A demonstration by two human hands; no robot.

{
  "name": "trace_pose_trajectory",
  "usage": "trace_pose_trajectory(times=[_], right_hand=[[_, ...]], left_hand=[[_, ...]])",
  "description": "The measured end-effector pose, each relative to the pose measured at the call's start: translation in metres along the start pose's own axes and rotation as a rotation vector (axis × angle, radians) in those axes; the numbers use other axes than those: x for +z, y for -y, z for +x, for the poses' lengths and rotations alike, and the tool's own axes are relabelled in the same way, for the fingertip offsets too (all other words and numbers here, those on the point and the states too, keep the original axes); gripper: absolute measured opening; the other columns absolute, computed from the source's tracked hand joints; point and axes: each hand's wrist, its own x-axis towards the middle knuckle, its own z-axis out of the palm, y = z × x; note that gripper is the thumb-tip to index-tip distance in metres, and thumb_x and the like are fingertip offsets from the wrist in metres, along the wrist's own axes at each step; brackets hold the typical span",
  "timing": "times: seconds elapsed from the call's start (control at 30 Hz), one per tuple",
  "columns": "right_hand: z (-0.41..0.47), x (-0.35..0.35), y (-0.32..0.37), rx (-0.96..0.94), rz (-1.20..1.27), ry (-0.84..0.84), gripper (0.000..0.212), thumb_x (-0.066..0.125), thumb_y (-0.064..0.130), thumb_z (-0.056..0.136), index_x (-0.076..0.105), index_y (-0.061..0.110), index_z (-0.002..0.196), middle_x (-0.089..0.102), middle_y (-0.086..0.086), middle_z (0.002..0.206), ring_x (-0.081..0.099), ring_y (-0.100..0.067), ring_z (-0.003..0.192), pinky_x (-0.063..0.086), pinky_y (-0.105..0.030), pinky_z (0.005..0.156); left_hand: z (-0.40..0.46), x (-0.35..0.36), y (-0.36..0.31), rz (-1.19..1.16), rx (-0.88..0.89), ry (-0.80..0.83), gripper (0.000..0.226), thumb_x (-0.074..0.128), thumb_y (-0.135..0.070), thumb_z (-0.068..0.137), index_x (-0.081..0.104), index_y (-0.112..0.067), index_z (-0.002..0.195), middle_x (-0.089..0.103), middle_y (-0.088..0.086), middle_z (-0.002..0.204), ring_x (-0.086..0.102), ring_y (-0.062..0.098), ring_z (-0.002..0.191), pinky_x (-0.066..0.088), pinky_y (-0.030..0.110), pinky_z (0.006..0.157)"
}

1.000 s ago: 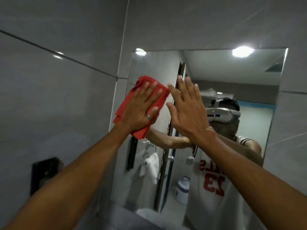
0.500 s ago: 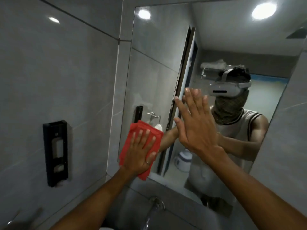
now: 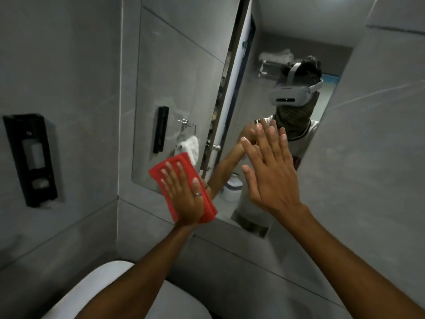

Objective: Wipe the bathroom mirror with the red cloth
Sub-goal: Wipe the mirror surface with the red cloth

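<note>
The bathroom mirror (image 3: 184, 77) fills the upper middle of the view on a grey tiled wall. My left hand (image 3: 184, 196) lies flat, fingers spread, on the folded red cloth (image 3: 161, 172) and presses it against the mirror's lower left corner, partly over the bottom edge. A ring is on one finger. My right hand (image 3: 269, 173) is open and flat against the glass to the right, holding nothing. Both arms are reflected in the mirror.
A black wall dispenser (image 3: 30, 157) hangs on the left wall. A white basin rim (image 3: 110, 284) shows at the bottom under my left arm. Grey tiled wall (image 3: 368, 157) borders the mirror on the right. A person's reflection shows in the glass.
My left hand has slid the red cloth down the mirror from its upper left to its lower left corner. My right hand stayed flat on the glass, and the view tilted downward.
</note>
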Motion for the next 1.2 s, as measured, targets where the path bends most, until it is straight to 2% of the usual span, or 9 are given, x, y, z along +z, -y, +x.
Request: trace_pose_trajectory(times=[0.17,0.3,0.43,0.6,0.77,0.83,0.9,1.0,1.2], right_hand=[[-0.031,-0.029,-0.03,0.037,-0.038,0.025,0.06,0.03,0.042,0.108,0.025,0.016,0.162,0.017,-0.021,0.171,0.007,-0.034,0.161,0.005,-0.053,0.131],[-0.039,-0.047,-0.049,0.03,-0.055,-0.008,0.06,0.029,0.042,0.107,0.022,0.017,0.162,0.007,-0.013,0.172,-0.006,-0.025,0.162,-0.001,-0.049,0.132],[-0.033,-0.052,-0.057,0.021,-0.063,-0.047,0.061,0.035,0.038,0.105,0.024,0.015,0.161,0.013,-0.016,0.171,-0.003,-0.025,0.162,0.0,-0.048,0.133],[-0.007,-0.055,-0.062,0.037,-0.073,-0.03,0.062,0.03,0.04,0.106,0.024,0.015,0.161,0.017,-0.019,0.172,0.001,-0.028,0.162,0.001,-0.048,0.133],[0.03,-0.063,-0.074,0.076,-0.047,-0.066,0.063,0.031,0.041,0.105,0.029,0.015,0.162,0.016,-0.016,0.173,0.009,-0.032,0.162,0.009,-0.053,0.131],[0.04,-0.068,-0.082,0.125,-0.026,-0.109,0.062,0.032,0.04,0.105,0.032,0.015,0.161,0.013,-0.013,0.173,0.005,-0.028,0.162,0.008,-0.053,0.132],[0.044,-0.072,-0.09,0.167,-0.017,-0.149,0.061,0.031,0.04,0.105,0.032,0.016,0.161,0.012,-0.011,0.173,0.002,-0.026,0.162,0.004,-0.05,0.132],[0.035,-0.076,-0.107,0.247,-0.026,-0.178,0.061,0.027,0.042,0.107,0.03,0.016,0.162,0.012,-0.012,0.174,-0.003,-0.025,0.163,0.002,-0.047,0.133],[0.004,-0.084,-0.138,0.263,-0.098,-0.156,0.062,0.03,0.041,0.105,0.035,0.011,0.159,0.019,-0.017,0.171,0.009,-0.031,0.162,0.006,-0.048,0.132]], left_hand=[[-0.06,0.025,-0.072,0.04,0.478,0.069,0.068,0.035,-0.045,0.109,0.013,-0.018,0.167,0.007,0.013,0.175,0.012,0.038,0.162,0.008,0.059,0.131],[-0.072,0.036,-0.095,0.004,0.968,0.274,0.078,0.06,-0.044,0.098,0.024,-0.025,0.165,0.009,0.004,0.176,0.016,0.03,0.162,0.007,0.057,0.131],[-0.03,0.023,-0.081,0.114,1.217,0.339,0.066,0.044,-0.049,0.106,0.025,-0.026,0.165,0.01,0.003,0.176,0.01,0.026,0.163,0.002,0.053,0.132],[0.066,-0.006,-0.084,0.161,0.896,0.169,0.071,0.03,-0.051,0.107,0.001,-0.026,0.167,-0.007,0.006,0.176,-0.006,0.029,0.163,-0.01,0.051,0.131],[0.18,-0.027,-0.144,-0.014,0.026,-0.041,0.07,0.017,-0.051,0.107,0.005,-0.018,0.167,0.003,0.011,0.176,0.0,0.032,0.163,0.001,0.057,0.132],[0.199,-0.028,-0.182,-0.086,-0.151,-0.059,0.072,0.01,-0.056,0.105,0.002,-0.021,0.167,0.002,0.01,0.176,0.0,0.033,0.163,0.003,0.059,0.131],[0.197,-0.023,-0.212,-0.065,-0.056,-0.069,0.073,0.006,-0.057,0.105,0.002,-0.019,0.167,0.001,0.012,0.176,0.0,0.035,0.163,0.003,0.058,0.131],[0.159,-0.011,-0.249,-0.008,0.317,-0.048,0.069,0.005,-0.053,0.108,0.004,-0.017,0.167,-0.002,0.014,0.176,-0.002,0.035,0.163,-0.001,0.057,0.131],[0.141,-0.007,-0.287,0.083,0.96,0.097,0.07,0.028,-0.054,0.108,0.008,-0.023,0.167,0.001,0.011,0.176,-0.004,0.031,0.163,-0.004,0.056,0.131]])
